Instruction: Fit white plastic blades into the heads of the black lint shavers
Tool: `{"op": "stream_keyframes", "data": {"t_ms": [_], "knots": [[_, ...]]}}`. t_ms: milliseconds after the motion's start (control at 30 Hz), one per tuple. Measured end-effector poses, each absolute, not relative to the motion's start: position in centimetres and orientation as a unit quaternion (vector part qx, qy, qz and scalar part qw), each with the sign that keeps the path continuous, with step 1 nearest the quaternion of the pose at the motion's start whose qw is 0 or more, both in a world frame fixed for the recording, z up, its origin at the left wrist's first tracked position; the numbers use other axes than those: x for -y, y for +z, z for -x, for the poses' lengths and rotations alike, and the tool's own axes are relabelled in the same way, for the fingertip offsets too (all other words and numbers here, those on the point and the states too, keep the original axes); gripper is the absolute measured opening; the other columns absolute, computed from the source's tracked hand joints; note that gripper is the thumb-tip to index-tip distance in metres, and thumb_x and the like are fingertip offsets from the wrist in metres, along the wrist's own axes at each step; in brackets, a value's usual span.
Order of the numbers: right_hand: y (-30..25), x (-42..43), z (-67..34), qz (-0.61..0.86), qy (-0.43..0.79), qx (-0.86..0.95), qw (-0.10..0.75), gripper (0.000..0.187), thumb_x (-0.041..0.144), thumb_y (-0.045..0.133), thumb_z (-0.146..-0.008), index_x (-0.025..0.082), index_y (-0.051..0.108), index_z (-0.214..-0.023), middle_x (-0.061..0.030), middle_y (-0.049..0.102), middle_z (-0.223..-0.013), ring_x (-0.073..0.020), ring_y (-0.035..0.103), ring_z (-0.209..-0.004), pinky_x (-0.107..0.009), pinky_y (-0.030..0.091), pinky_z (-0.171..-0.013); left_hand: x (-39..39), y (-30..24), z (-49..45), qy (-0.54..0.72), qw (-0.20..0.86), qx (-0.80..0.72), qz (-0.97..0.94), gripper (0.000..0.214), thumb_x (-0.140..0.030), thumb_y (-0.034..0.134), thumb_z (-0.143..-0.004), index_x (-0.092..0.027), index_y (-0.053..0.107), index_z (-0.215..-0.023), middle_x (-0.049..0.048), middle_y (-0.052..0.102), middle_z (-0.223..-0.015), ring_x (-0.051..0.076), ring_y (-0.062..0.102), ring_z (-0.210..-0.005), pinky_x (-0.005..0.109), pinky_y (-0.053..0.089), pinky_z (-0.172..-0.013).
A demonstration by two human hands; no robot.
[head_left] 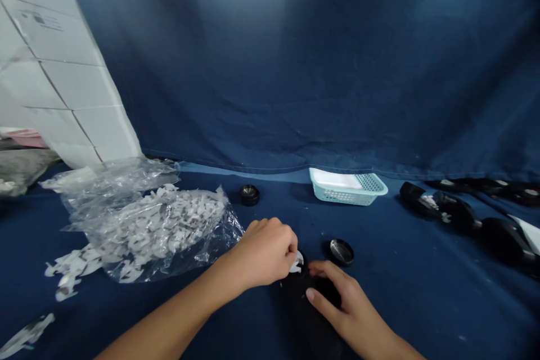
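My left hand [270, 253] is closed in a fist, its fingertips hidden, at a small white piece [297, 263]. That white piece sits in the round end of a long black object [301, 306] lying before me. From the right, my right hand [337, 298] curves over the black object, thumb and forefinger against it with a gap between them. A shallow round black part [341, 251] lies just beyond my right hand, and another round black part [249, 194] stands farther back. To the left, a clear plastic bag [169, 230] spills many white and grey cut pieces [76, 267].
A light blue basket [346, 197] holding something white stands by the hanging blue curtain [295, 67]. Several black parts [459, 214] lie in a row at the right, some with white pieces in them. White boxes [84, 84] are stacked at the left; one grey-white piece [27, 334] lies at the near left.
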State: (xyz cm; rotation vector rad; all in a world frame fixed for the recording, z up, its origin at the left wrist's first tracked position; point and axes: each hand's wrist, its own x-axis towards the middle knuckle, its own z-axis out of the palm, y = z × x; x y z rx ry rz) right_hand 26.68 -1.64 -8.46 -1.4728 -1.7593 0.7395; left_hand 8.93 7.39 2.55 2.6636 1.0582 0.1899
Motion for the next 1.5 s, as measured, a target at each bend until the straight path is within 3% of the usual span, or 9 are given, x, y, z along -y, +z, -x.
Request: {"op": "stream_keyframes", "data": {"t_ms": [500, 733, 867, 1367, 1500], "knots": [[-8.1, 1.7, -26.6, 0.569, 0.295, 0.677, 0.362, 0.031, 0.031, 0.057, -0.089, 0.02, 0.057, -0.118, -0.0079, 0.067, -0.112, -0.0239, 0.061, -0.107, -0.042, 0.046, -0.097, -7.8, 2.6, -9.4, 0.043, 0.116, -0.357, -0.926, 0.019, -0.011, 0.056, -0.076, -0.022, 0.069, -0.068, 0.0016, 0.068, -0.068, 0.019, 0.061, -0.064, 0.029, 0.036, -0.061], [-8.4, 1.6, -26.7, 0.564, 0.296, 0.682, 0.36, 0.031, 0.032, 0.058, -0.089, 0.022, 0.057, -0.118, -0.0074, 0.067, -0.112, -0.0239, 0.061, -0.107, -0.041, 0.046, -0.097, -8.5, 3.8, -8.2, 0.043, 0.139, -0.32, -0.936, 0.015, -0.018, 0.059, -0.082, -0.025, 0.071, -0.086, -0.0003, 0.071, -0.086, 0.02, 0.064, -0.079, 0.03, 0.039, -0.066], [-8.5, 1.5, -26.8, 0.561, 0.294, 0.685, 0.359, 0.029, 0.031, 0.057, -0.089, 0.023, 0.057, -0.117, -0.0067, 0.067, -0.111, -0.0234, 0.062, -0.106, -0.04, 0.047, -0.096, -8.5, 4.2, -7.8, 0.032, 0.143, -0.297, -0.944, 0.021, -0.014, 0.058, -0.083, -0.027, 0.075, -0.085, -0.0006, 0.071, -0.092, 0.019, 0.064, -0.081, 0.03, 0.04, -0.069], [-9.3, 1.4, -27.0, 0.567, 0.273, 0.695, 0.349, 0.031, 0.036, 0.055, -0.09, 0.023, 0.057, -0.118, -0.0081, 0.069, -0.112, -0.0236, 0.064, -0.107, -0.037, 0.05, -0.095, -7.9, 5.2, -7.6, 0.016, 0.146, -0.292, -0.945, 0.026, -0.011, 0.057, -0.082, -0.027, 0.078, -0.082, 0.0001, 0.071, -0.077, 0.015, 0.061, -0.066, 0.028, 0.035, -0.06], [-9.6, 1.2, -27.1, 0.568, 0.262, 0.698, 0.349, 0.03, 0.037, 0.055, -0.089, 0.021, 0.06, -0.114, -0.0095, 0.07, -0.109, -0.0243, 0.066, -0.103, -0.038, 0.052, -0.093, -7.7, 5.2, -7.7, -0.011, 0.109, -0.287, -0.952, 0.023, -0.006, 0.06, -0.076, -0.022, 0.075, -0.067, 0.0008, 0.067, -0.067, 0.015, 0.061, -0.064, 0.027, 0.034, -0.059]]}}
